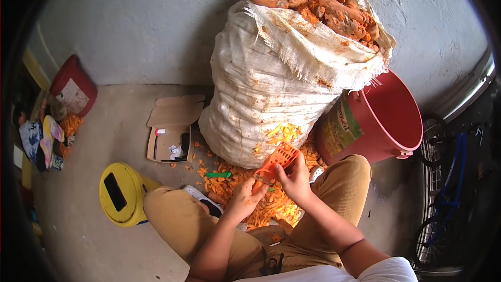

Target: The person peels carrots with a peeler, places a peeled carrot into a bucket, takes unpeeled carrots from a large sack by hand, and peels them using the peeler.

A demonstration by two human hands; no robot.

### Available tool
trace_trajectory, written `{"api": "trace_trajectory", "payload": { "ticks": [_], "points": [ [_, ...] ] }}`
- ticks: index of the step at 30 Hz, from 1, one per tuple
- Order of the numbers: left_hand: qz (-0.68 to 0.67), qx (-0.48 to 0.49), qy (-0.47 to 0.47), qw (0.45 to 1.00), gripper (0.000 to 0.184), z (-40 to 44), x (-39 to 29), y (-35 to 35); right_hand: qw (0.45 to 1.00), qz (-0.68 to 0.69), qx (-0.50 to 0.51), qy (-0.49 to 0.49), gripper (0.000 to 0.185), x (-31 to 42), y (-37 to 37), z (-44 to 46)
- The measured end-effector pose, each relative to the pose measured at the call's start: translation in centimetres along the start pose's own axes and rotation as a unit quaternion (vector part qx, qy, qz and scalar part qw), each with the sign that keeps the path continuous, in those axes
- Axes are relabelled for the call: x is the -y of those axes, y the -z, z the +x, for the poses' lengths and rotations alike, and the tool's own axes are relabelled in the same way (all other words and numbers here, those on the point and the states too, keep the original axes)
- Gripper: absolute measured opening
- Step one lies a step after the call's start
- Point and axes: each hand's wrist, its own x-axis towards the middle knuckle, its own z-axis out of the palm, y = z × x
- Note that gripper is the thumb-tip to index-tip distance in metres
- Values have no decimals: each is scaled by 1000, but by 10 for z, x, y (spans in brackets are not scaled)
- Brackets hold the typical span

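While a red bin (84,81) stands at the left of the frame, a yellow bucket (136,206) sits at lower left with a dark rectangle (115,191) on its lid. Above and to the right of that, an open cardboard box (175,116) holds small items. Near the lower centre, a green strip (217,175) lies among orange peelings (284,206). The left hand (243,198) is curled around an orange piece (259,184); whether it joins the perforated orange tool (284,155) just above it, I cannot tell. That tool is at the centre, gripped in the right hand (296,181), thumb against its side. Behind it rises a white sack (276,78), orange roots (339,15) filling its mouth at upper centre. Right of the sack, a red bucket (396,104) tilts.
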Motion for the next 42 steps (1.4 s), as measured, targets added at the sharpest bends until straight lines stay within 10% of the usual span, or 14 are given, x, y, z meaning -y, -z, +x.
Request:
{"api": "trace_trajectory", "payload": {
  "ticks": [16,22,25,31,42],
  "points": [
    [118,52,26,991,28,-2,-22,0,994,-15,-80,67,42,-36,10,27],
    [151,49,70,985,26,-11,-15,15,930,-125,-343,-29,24,-40,114,76],
    [105,26,50,993,27,-5,-15,10,955,-84,-280,57,33,-44,96,68],
    [82,32,55,995,25,-3,-15,6,982,166,-52,-71,37,10,22,28],
    [105,50,35,993,25,-8,-25,4,995,-35,-84,36,26,-4,7,25]
  ]
}}
